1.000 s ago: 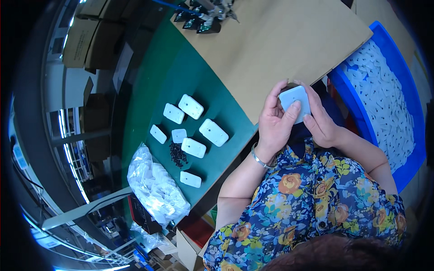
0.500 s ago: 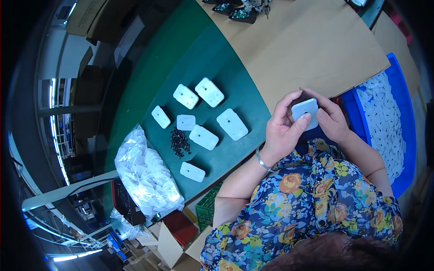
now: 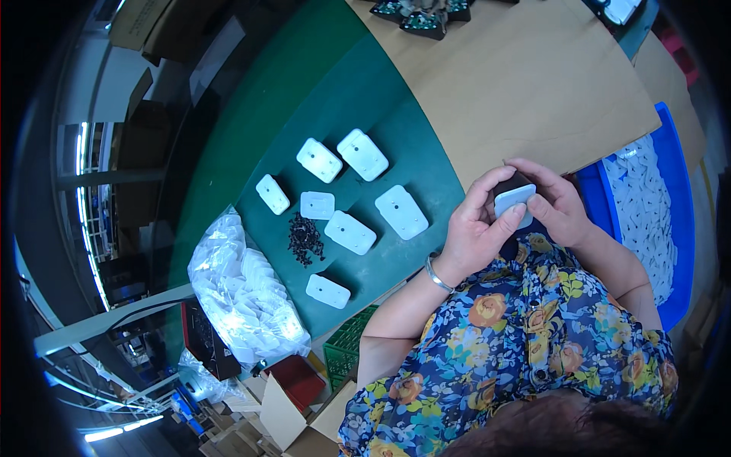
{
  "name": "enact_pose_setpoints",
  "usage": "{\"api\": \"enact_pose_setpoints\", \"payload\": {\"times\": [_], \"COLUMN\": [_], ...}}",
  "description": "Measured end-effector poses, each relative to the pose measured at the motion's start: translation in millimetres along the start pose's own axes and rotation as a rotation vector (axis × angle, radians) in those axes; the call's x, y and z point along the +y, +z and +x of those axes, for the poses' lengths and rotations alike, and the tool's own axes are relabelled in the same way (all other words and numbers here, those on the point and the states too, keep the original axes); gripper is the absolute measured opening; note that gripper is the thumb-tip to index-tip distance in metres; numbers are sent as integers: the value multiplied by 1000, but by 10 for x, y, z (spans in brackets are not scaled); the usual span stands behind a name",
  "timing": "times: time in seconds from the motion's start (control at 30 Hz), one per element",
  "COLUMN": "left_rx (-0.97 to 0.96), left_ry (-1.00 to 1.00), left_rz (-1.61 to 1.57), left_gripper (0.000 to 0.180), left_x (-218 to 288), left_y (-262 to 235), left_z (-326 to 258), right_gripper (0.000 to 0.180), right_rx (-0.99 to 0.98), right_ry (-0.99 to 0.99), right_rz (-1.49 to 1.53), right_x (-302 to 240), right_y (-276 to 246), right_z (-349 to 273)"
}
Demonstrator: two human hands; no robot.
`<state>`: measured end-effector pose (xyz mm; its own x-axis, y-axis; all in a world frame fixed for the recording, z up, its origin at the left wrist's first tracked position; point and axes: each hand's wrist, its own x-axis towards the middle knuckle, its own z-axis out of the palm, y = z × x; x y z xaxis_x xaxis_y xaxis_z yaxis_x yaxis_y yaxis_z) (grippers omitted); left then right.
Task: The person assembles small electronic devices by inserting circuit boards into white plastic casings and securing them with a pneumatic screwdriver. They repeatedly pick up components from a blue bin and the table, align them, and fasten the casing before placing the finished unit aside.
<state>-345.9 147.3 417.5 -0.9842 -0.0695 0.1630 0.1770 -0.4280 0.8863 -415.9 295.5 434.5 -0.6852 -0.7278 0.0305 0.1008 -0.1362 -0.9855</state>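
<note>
Both hands pinch one small white plastic cover (image 3: 515,204) above the near edge of the green worktop (image 3: 365,99), left hand (image 3: 476,228) cupping beneath, right hand (image 3: 560,206) pressing its fingertips on top. Seven more white plates (image 3: 401,212) lie mid-worktop beside a pile of black screws (image 3: 304,238). Risk: uneven thumb pressure could pop the cover loose into the lap.

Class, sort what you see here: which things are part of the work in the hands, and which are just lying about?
In hand:
left hand
right hand
small white plastic cover
white plastic plates on green mat
pile of small black screws

Lying about:
clear plastic bag
blue bin
</note>
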Motion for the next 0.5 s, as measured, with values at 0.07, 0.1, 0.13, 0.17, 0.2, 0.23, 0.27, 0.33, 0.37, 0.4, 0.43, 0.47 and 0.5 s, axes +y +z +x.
{"api": "enact_pose_setpoints", "payload": {"times": [0.07,0.1,0.13,0.17,0.2,0.23,0.27,0.33,0.37,0.4,0.43,0.47,0.5], "left_rx": [32,48,60,79,98,103,114,152,170,150,110,116,118], "left_ry": [6,9,-6,-22,-37,-66,-94,-145,-155,-177,-255,-327,-399], "left_rz": [14,20,-2,-20,-37,-40,-38,-42,-48,-65,-69,-71,-74], "left_gripper": [44,43,43,42,41,41,40,38,38,37,37,37,36], "left_x": [59,85,99,106,119,142,101,104,113,119,145,197,233], "left_y": [9,15,28,18,1,-15,-15,-41,-41,-13,21,4,-5], "left_z": [25,41,31,14,-2,4,22,22,16,83,173,183,194], "right_gripper": [50,50,50,50,50,53,55,50,50,51,53,52,51], "right_rx": [-12,-22,-34,-5,24,48,83,455,533,652,537,362,189], "right_ry": [8,19,30,-31,-94,-246,-451,-416,-355,-311,-322,-356,-393], "right_rz": [-5,-9,-18,-141,-263,-269,-431,-414,-304,-203,-178,-206,-227], "right_x": [-27,-29,-50,-148,-309,-511,-701,-1348,-1624,-1948,-2170,-2183,-2227], "right_y": [7,-16,-36,-90,-195,-385,-625,-447,-181,8,4,-53,-117], "right_z": [56,94,111,183,309,520,746,1406,1617,1763,1747,1790,1840]}}
